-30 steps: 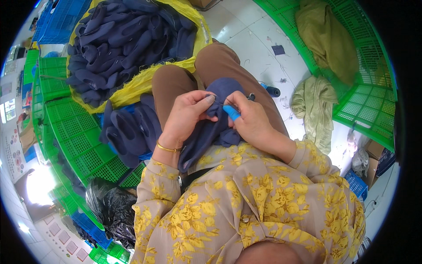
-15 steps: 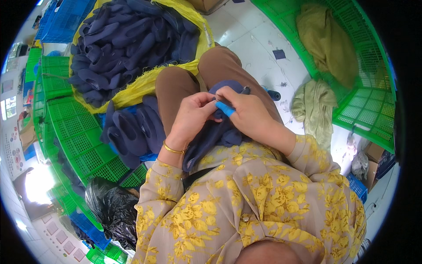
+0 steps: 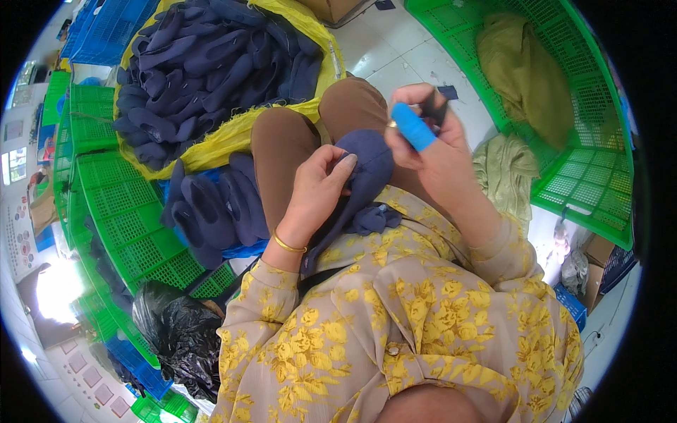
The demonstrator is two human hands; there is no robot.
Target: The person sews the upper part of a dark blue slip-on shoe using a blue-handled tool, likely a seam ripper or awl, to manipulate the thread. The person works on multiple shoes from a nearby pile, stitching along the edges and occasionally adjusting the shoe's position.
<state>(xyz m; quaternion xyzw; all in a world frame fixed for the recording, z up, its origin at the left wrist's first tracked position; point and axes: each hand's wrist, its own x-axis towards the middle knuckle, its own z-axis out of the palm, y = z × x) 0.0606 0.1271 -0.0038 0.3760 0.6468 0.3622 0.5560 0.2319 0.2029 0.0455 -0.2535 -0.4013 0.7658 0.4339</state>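
Across my lap lies a navy fabric shoe upper (image 3: 372,158), its rounded end standing up over my thigh. My left hand (image 3: 321,185) is closed, pinching the edge of this upper between thumb and fingers. Raised to the right and apart from the fabric, my right hand (image 3: 441,144) is curled closed around a small dark tool (image 3: 435,107). Motion blurs the tool, so its exact kind is not clear. Blue tape wraps one digit of that hand. A crumpled navy scrap (image 3: 374,219) rests on my lap below the upper.
A yellow woven sack (image 3: 282,113) heaped with navy uppers stands ahead on the left. More navy uppers (image 3: 211,208) lie beside my left leg, next to green crates (image 3: 130,211). On the right, a green basket (image 3: 585,169) holds olive cloth (image 3: 525,81). A black plastic bag (image 3: 180,338) sits at lower left.
My right hand has lifted off the fabric and moved up and right, away from my left hand. My left hand keeps its pinch, and more of the upper's rounded end shows.
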